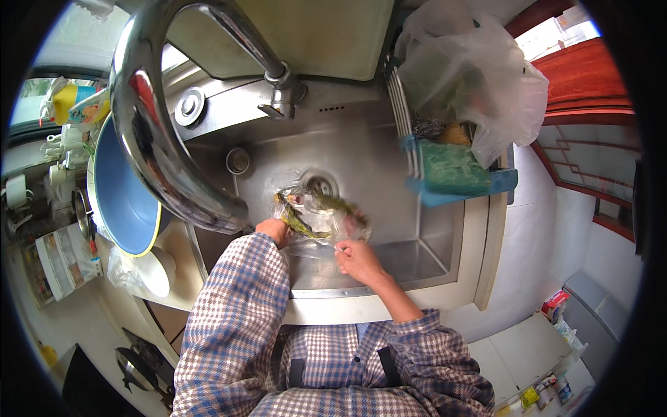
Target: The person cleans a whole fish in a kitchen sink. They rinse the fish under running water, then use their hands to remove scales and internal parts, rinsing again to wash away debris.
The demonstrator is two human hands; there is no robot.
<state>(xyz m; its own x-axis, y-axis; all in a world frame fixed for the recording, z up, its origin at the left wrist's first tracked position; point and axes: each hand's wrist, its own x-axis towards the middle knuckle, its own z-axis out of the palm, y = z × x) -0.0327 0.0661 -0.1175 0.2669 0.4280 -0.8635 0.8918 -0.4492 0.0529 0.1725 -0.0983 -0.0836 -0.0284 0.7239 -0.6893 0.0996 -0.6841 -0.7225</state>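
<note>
A clear plastic bag [341,225] is stretched between my two hands over the stainless steel sink [370,140]. Yellow-green leafy scraps [298,221] lie in or against its left side; greenish and pinkish matter on the right is blurred. My left hand [274,231] grips the bag's left edge, its fingers partly hidden. With thumb and fingers pinched together, my right hand [359,262] holds the near right edge. Just beyond the bag is the sink drain [319,186], partly covered by it.
A chrome faucet [151,130] arches over the sink's left side. Left of it stands a blue basin [125,193] above a white bowl [158,273]. A rack at right holds a green scouring pad [453,164], beside a bulky translucent plastic bag [469,73]. A drain strainer [238,160] sits at far left.
</note>
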